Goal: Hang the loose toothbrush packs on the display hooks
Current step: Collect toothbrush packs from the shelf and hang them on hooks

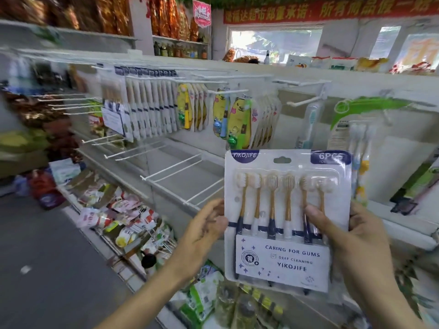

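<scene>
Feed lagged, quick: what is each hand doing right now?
Left hand: holds the toothbrush pack by its left edge.
Right hand: grips the pack, thumb on front.

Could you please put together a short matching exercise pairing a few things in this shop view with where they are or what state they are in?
Things:
1. six-brush pack
2. left hand
3. yellow cartoon packs
4. white hooks

States:
A. hanging on an upper hook
B. bare, holding nothing
C. held upright in front of the display
D. touching the pack's left edge

Pairs: 1-C, 2-D, 3-A, 4-B
</scene>
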